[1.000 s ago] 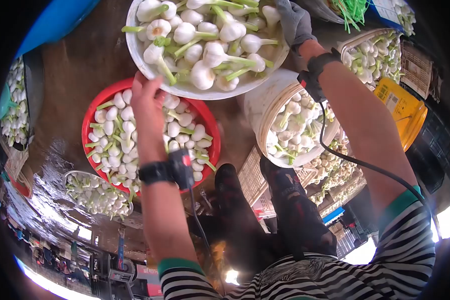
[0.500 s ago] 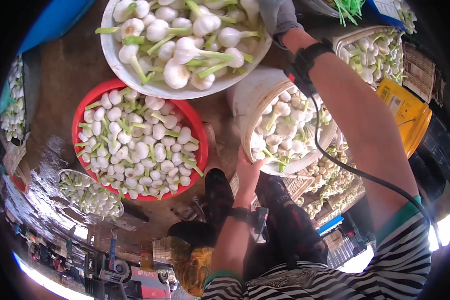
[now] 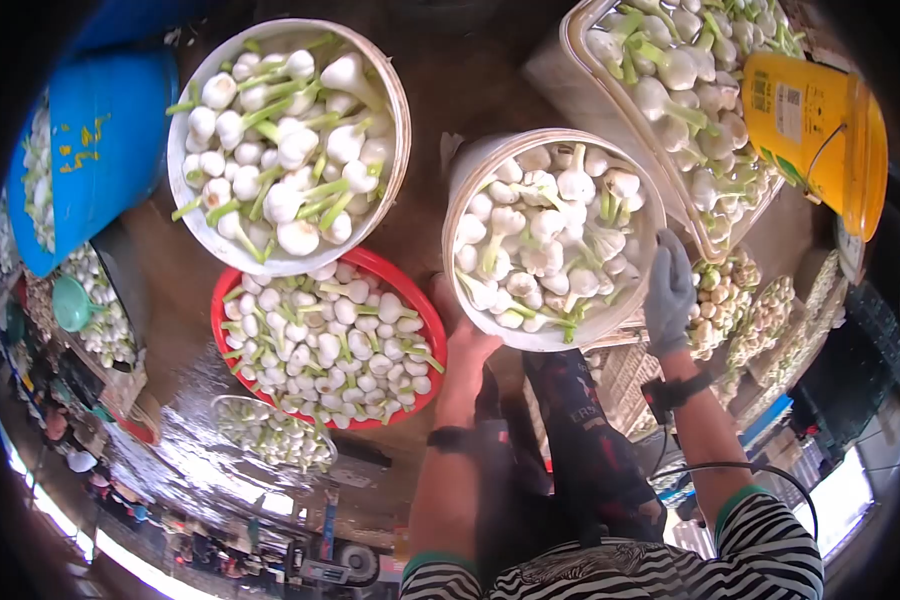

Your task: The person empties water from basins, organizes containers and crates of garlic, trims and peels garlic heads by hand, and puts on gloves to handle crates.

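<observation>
A round white bucket (image 3: 457,185) full of trimmed garlic bulbs (image 3: 545,225) stands in front of me. My left hand (image 3: 470,348), bare, is against its lower left side, with the fingers partly hidden by the bucket. My right hand (image 3: 670,295), in a grey glove, grips the bucket's right side near the rim. Left of it is a red basin (image 3: 436,345) heaped with garlic. Beyond that basin stands another white bucket (image 3: 398,130) with larger, long-stemmed garlic bulbs (image 3: 295,145).
A rectangular white tub (image 3: 610,120) of garlic lies at the upper right, beside a yellow bucket (image 3: 815,130). On the left stands a blue barrel (image 3: 110,150); a green scoop (image 3: 71,304) rests among garlic. A shallow container (image 3: 275,435) of garlic sits below the red basin.
My right hand has left the far white container and come down to the right side of the near bucket. That bucket now stands more upright. The view has shifted.
</observation>
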Demonstrator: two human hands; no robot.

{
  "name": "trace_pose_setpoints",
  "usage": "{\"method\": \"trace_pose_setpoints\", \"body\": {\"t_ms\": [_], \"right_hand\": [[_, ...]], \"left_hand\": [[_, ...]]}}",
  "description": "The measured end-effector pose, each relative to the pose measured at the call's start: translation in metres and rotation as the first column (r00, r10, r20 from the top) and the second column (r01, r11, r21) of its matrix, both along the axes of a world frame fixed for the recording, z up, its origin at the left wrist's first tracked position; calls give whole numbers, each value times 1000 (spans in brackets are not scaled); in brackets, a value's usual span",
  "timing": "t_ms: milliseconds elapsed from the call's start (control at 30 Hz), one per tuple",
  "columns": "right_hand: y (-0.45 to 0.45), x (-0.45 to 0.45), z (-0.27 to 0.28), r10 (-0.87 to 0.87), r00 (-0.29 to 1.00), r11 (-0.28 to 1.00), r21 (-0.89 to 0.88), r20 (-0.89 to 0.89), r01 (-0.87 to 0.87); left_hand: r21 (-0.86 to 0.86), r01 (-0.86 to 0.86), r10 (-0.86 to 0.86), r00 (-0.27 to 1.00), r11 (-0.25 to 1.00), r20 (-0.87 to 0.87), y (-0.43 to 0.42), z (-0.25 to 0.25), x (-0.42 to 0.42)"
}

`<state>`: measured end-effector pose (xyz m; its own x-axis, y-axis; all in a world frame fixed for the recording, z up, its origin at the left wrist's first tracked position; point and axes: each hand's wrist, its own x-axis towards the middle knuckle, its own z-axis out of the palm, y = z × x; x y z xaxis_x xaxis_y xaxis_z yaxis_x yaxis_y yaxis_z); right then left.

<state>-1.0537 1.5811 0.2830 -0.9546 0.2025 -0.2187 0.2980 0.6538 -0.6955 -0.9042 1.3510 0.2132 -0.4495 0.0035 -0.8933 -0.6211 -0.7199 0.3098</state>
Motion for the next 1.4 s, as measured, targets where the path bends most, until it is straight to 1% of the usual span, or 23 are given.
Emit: {"method": "trace_pose_setpoints", "body": {"t_ms": [33, 100, 133, 167, 233, 267, 300, 367, 433, 467, 533, 667, 767, 800, 867, 900, 933, 1000, 1067, 1133, 1200, 1300, 1400], "right_hand": [[11, 12, -9, -54, 998, 998, -31, 17, 54], [13, 19, -8, 68, 998, 995, 67, 9, -68], [13, 22, -8, 132, 991, 984, 119, 11, -132], [13, 24, -15, 57, 998, 997, 54, -30, -55], [12, 25, -20, -11, 999, 996, 88, -42, 15], [12, 23, -27, -113, 993, 994, 1, -32, 113], [12, 23, -37, -213, 977, 974, -86, -15, 211], [15, 29, -58, -293, 952, 951, -79, 91, 300], [22, 35, -76, -369, 910, 920, -65, 189, 387], [26, 38, -81, -475, 847, 836, -177, 238, 519], [39, 49, -85, -413, 890, 890, -119, 193, 439], [42, 50, -85, -413, 896, 902, -60, 164, 427], [44, 53, -81, -352, 917, 935, 31, 186, 353], [41, 52, -81, -333, 926, 943, 60, 178, 328], [46, 55, -91, -438, 888, 879, -141, 141, 456], [45, 52, -89, -411, 893, 887, -144, 182, 438], [40, 47, -86, -381, 897, 896, -152, 222, 418], [26, 38, -77, -425, 871, 879, -119, 246, 462], [20, 33, -74, -410, 884, 884, -142, 225, 446], [17, 31, -79, -425, 877, 854, -222, 223, 471], [33, 40, -83, -376, 899, 891, -182, 223, 417], [37, 41, -80, -335, 919, 924, -119, 208, 364], [27, 37, -78, -299, 940, 942, -105, 162, 318]], "left_hand": [[191, 15, -18, 1000, 982, 14, -23, 5, -1], [174, -98, 92, 995, 980, 39, -58, -20, 0], [-35, 42, -38, 995, 999, 95, -75, -38, 1], [-232, 185, -150, 975, 955, 164, -91, -65, -4], [-652, 521, -633, 770, 550, 81, -112, -140, -18], [-719, 563, -774, 631, 407, 57, -113, -157, -42], [-782, 569, -884, 465, 255, 50, -115, -171, -69], [-910, 405, -929, 364, 92, 68, -106, -219, -96], [-825, 537, -923, 382, 177, 51, -94, -238, -136], [-847, 529, -946, 302, 60, 122, -95, -247, -150], [-858, 487, -958, 131, -162, 255, -90, -269, -165], [-796, 376, -879, -141, -473, 456, -88, -323, -171], [-709, 495, -861, -206, -502, 466, -76, -335, -186], [-798, 341, -865, -115, -497, 489, -79, -338, -169], [-849, 396, -929, -34, -351, 368, -87, -347, -161], [-860, 428, -952, 1, -278, 308, -88, -336, -158], [-864, 497, -979, 124, -82, 164, -94, -321, -154], [-831, 543, -938, 335, 116, 88, -92, -291, -125], [-789, 577, -872, 476, 209, 117, -96, -275, -103], [-709, 582, -742, 659, 398, 124, -99, -258, -94], [-557, 408, -457, 888, 723, 57, -94, -239, -88], [-562, 372, -290, 928, 739, 233, -87, -206, -68], [-455, 27, 67, 980, 890, 188, -79, -171, -39]]}}
